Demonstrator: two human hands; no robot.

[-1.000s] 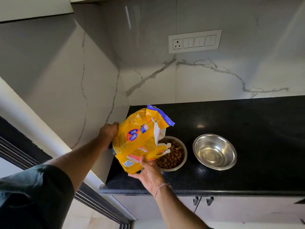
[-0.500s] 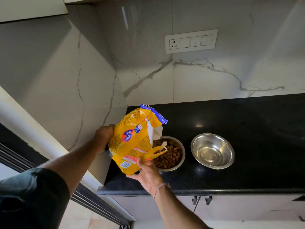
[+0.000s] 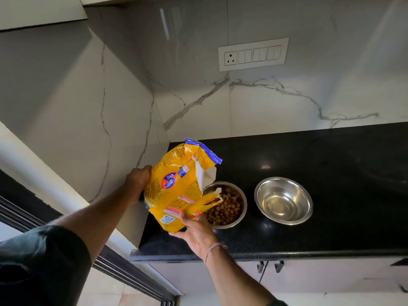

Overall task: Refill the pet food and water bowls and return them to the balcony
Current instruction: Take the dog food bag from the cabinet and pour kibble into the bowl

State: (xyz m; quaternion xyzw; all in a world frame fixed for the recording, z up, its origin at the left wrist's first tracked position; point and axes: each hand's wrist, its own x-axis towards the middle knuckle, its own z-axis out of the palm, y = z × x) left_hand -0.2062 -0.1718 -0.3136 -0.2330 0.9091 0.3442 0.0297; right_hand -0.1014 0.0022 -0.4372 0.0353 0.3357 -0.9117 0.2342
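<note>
Black worktop point(image 3: 335, 164) runs wide rightward; my left hand point(image 3: 138, 180) and right hand point(image 3: 197, 231) grip the food bag point(image 3: 176, 192), hiding the bowl's point(image 3: 244, 206) left rim.

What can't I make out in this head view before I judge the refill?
Head view only:
- Kibble bowl: its left side is hidden by the yellow food bag, so the fill level there is unknown.
- Food left in the bag: opaque wrapper hides it.
- Left hand: its fingertips are behind the bag.
- Second steel bowl: glare makes it unclear whether water is inside.
</note>
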